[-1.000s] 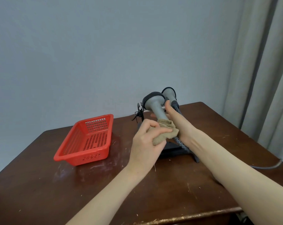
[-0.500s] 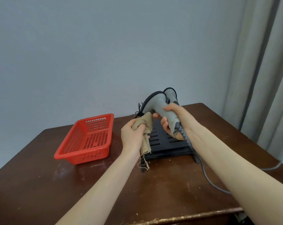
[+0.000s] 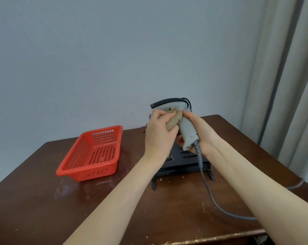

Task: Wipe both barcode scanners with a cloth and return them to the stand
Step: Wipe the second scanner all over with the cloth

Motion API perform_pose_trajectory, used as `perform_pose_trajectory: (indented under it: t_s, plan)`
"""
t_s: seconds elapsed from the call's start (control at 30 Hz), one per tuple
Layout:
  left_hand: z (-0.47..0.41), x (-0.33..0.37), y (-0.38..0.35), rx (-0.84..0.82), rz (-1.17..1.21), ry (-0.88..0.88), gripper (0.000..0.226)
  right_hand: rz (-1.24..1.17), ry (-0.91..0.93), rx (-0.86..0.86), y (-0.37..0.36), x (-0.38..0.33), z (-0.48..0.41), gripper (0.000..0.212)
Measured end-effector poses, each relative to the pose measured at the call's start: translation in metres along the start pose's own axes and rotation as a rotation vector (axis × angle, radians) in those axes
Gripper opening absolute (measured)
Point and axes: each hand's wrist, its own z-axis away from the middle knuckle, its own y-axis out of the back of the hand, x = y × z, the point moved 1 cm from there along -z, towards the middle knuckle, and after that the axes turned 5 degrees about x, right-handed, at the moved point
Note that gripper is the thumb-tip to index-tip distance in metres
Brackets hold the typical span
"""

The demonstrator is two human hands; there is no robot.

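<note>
Left hand (image 3: 158, 137) bunched round tan cloth (image 3: 173, 121), pressing it on neck of grey scanner (image 3: 183, 124). Right hand (image 3: 201, 133) wrapped on scanner's handle, holding it up off black stand (image 3: 183, 163) near table's back edge, cord (image 3: 208, 188) trailing toward right edge. Second scanner (image 3: 188, 101) barely peeks out behind, looks parked on stand, can't tell for sure. Step in hand: wiping scanner one. Next move probably needs rotating it for missed sides, then seating it back without snagging cord. Red basket (image 3: 89, 152) sits left, not involved.
</note>
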Motion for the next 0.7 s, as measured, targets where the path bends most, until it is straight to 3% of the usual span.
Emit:
perform_pose_trajectory:
  t_s: [0.13,0.27,0.47,0.7]
  plan:
    - [0.017,0.008,-0.005,-0.095,0.053,-0.008,0.038,-0.088,-0.001,-0.078,0.008,0.001,0.000,0.031]
    - [0.040,0.016,-0.007,-0.167,0.079,-0.129,0.033,-0.026,0.015,-0.080,0.016,0.001,0.004,0.055]
    - [0.017,0.006,-0.002,-0.040,-0.007,-0.157,0.030,-0.156,-0.045,-0.167,0.006,0.007,0.005,0.027]
    - [0.003,0.005,0.003,0.048,-0.025,-0.128,0.036,-0.095,0.005,-0.127,0.003,0.005,0.002,0.031]
